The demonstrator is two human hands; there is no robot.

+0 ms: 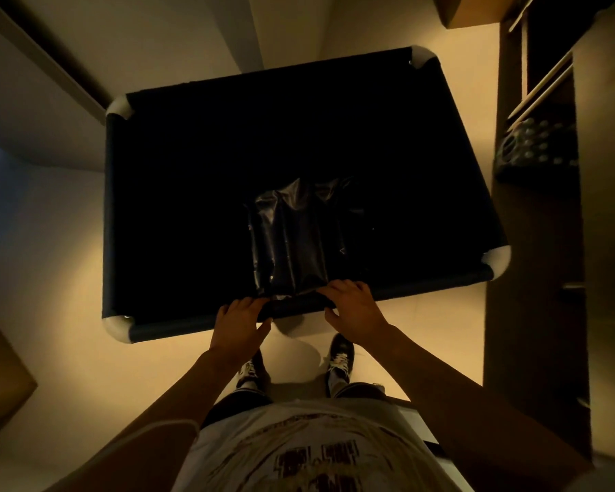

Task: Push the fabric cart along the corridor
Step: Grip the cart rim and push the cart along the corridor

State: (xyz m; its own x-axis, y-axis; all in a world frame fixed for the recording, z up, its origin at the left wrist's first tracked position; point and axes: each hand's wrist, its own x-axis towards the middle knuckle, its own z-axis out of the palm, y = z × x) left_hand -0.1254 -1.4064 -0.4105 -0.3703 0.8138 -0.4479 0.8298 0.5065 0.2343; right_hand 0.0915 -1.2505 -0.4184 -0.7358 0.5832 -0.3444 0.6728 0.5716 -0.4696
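The fabric cart [192, 326] is a large dark rectangular bin with a tubular rim and white corner pieces, seen from above in a dim corridor. Inside it, near the rim closest to me, lies a glossy black plastic sheet or bag [288, 239]. My left hand [240, 319] grips the near rim left of centre, fingers curled over the bar. My right hand [352, 310] rests on the same rim to the right, fingers over the bar beside the plastic. My feet stand just behind the cart.
A dark wooden shelving unit [540, 207] runs along the right side, close to the cart's right corners, with a tray of small round items [533, 147] on one shelf. Pale walls [50, 101] close in on the left. A brown box [0, 381] sits lower left.
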